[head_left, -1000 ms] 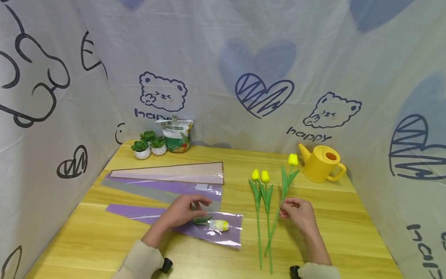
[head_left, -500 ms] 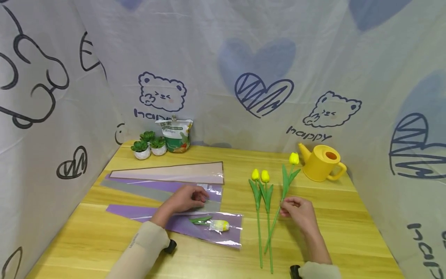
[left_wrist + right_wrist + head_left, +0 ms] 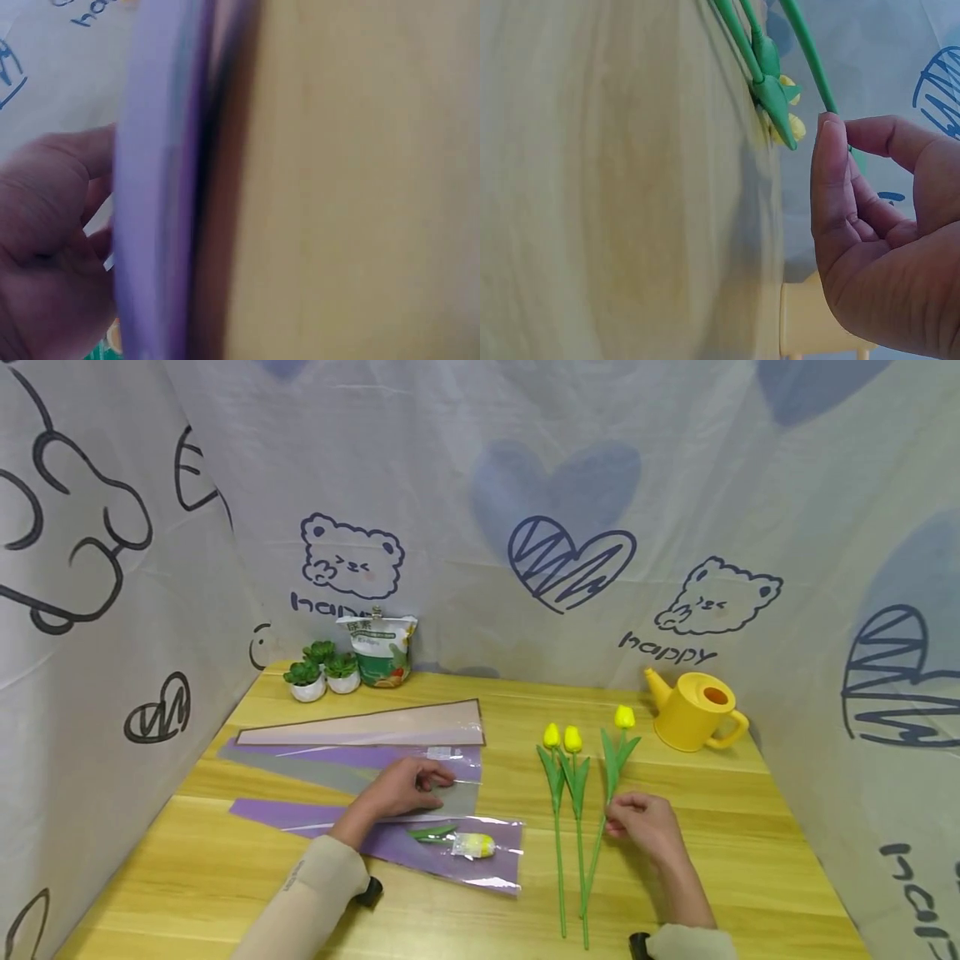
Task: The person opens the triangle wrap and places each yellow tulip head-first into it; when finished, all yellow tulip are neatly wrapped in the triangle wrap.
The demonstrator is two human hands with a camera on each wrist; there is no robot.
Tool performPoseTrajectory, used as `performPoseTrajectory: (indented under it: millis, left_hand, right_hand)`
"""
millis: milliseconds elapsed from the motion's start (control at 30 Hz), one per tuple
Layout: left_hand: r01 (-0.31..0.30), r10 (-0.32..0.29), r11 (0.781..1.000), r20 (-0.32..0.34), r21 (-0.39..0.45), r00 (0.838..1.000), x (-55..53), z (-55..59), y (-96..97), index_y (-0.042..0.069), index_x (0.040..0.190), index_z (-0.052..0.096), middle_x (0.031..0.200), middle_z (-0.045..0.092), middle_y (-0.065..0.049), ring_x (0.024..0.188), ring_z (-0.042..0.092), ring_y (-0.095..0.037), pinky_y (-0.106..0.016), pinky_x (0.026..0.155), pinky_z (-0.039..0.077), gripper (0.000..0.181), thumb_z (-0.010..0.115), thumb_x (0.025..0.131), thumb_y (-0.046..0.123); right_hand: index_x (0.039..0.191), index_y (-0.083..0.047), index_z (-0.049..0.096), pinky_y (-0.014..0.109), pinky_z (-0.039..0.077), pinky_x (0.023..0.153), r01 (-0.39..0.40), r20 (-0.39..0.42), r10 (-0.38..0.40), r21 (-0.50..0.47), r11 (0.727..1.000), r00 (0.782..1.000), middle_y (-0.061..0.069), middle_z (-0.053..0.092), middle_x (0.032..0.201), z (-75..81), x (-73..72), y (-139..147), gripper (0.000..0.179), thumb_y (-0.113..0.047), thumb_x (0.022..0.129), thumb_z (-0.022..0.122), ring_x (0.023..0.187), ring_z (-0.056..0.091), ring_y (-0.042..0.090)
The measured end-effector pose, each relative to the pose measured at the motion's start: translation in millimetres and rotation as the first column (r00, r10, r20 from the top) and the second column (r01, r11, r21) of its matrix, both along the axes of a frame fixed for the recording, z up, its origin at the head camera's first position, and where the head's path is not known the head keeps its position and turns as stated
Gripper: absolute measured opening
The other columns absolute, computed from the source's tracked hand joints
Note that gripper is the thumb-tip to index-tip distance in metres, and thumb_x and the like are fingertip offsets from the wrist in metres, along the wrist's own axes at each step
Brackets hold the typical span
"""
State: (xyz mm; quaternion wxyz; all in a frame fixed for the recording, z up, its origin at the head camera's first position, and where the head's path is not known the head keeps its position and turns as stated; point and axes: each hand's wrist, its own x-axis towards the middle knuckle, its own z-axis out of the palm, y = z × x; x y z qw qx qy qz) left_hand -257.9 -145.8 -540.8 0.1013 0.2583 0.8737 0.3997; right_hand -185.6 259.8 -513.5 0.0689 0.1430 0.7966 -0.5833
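My right hand (image 3: 647, 822) pinches the green stem of a yellow artificial tulip (image 3: 613, 767) between thumb and forefinger. In the right wrist view that stem (image 3: 810, 58) runs up from the fingertips. Two more yellow tulips (image 3: 562, 777) lie side by side to its left. My left hand (image 3: 405, 787) is over a grey sleeve (image 3: 461, 800), its fingers loosely bent and thumb apart from the forefinger. In the left wrist view a purple sleeve (image 3: 154, 195) hides the fingertips. Under the left forearm lies a purple clear-fronted sleeve (image 3: 502, 856) with a yellow tulip (image 3: 476, 845) inside.
A brown-edged pink sleeve (image 3: 420, 727) and a purple sleeve (image 3: 405, 758) lie behind the left hand. At the back left stand small potted succulents (image 3: 321, 672) and a clipped bag (image 3: 382, 652). A yellow watering can (image 3: 690, 714) stands at the back right.
The left hand has moved back from the wrapped tulip to the grey sleeve. The pink sleeve's right end has shifted slightly back. The held tulip has come a little nearer and stands steeper.
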Motion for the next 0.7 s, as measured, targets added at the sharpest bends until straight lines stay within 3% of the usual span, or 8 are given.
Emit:
performPoseTrajectory:
  millis: [233,400,533,700]
  left_hand:
    - [-0.068,0.067,0.997,0.028,0.042,0.997,-1.3,-4.6,5.2,0.012,0.108,0.08,0.099,0.081,0.0,0.09,0.075,-0.012,-0.03,0.085,0.058,0.024,0.086,0.085,0.012]
    - [-0.061,0.06,0.996,0.02,0.064,0.998,-1.4,-7.7,6.5,0.01,0.099,0.081,0.091,0.081,0.0,0.083,0.075,-0.009,-0.028,0.082,0.059,0.013,0.084,0.086,0.009]
    - [-0.041,0.042,0.997,-0.014,0.058,0.999,-1.3,-8.2,6.4,0.011,0.101,0.081,0.094,0.081,0.0,0.087,0.075,-0.013,-0.032,0.085,0.058,0.014,0.083,0.087,0.009]
    - [-0.065,0.066,0.998,-0.043,0.012,0.997,-0.6,-7.1,7.4,0.017,0.108,0.081,0.104,0.081,0.003,0.099,0.074,-0.018,-0.04,0.091,0.057,0.025,0.087,0.084,0.015]
  right_hand:
    - [0.114,0.013,0.066,0.03,0.061,0.066,0.009,0.042,-0.01,0.018,1.0,0.999,0.012,0.072,0.087,-3.2,0.0,2.9,0.024,-0.002,0.094,0.067,0.07,0.07,0.015]
    - [0.115,0.014,0.066,0.03,0.062,0.066,0.002,0.044,-0.003,0.019,1.0,0.999,0.013,0.072,0.087,-6.3,0.1,4.3,0.026,-0.002,0.095,0.068,0.07,0.07,0.015]
    - [0.116,0.015,0.065,0.03,0.061,0.065,-0.01,0.036,0.009,0.024,1.0,0.999,0.014,0.072,0.086,-7.3,0.1,5.2,0.027,-0.003,0.096,0.068,0.069,0.07,0.015]
    - [0.115,0.013,0.066,0.029,0.061,0.066,0.004,0.045,-0.005,0.025,1.0,0.999,0.013,0.072,0.086,-6.1,-0.1,4.3,0.025,-0.003,0.095,0.067,0.07,0.071,0.015]
